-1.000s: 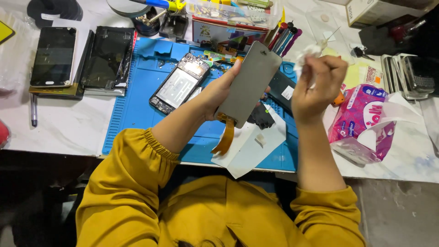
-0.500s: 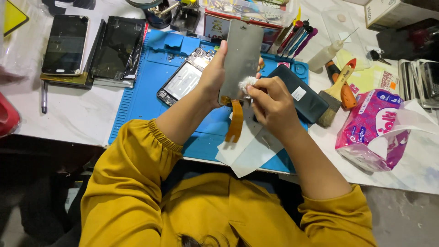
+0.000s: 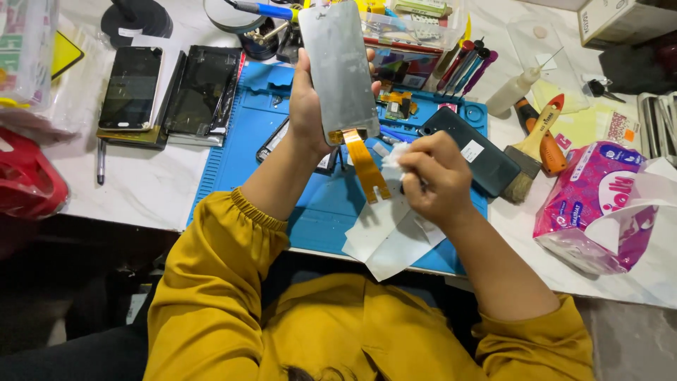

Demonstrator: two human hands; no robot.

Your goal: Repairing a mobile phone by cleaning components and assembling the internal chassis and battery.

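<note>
My left hand [image 3: 308, 106] holds a grey phone display panel [image 3: 340, 67] upright over the blue work mat [image 3: 233, 159]. An orange flex cable [image 3: 368, 166] hangs from the panel's lower edge. My right hand [image 3: 437, 180] is closed around a small wad of white tissue [image 3: 396, 154], just below and to the right of the panel, next to the cable. Under that hand lie white sheets of paper [image 3: 388, 236] at the mat's front edge.
A dark phone back [image 3: 469, 152] lies on the mat's right side, a brush [image 3: 534, 144] and a pink tissue pack [image 3: 599, 208] beyond it. Two dark phones [image 3: 132, 88] and a screen [image 3: 204, 92] lie left. Tools, a glue bottle [image 3: 511, 92] and parts boxes crowd the back.
My right hand came down from the raised spot at the right to the panel's lower edge with the tissue. The panel now stands higher and more upright.
</note>
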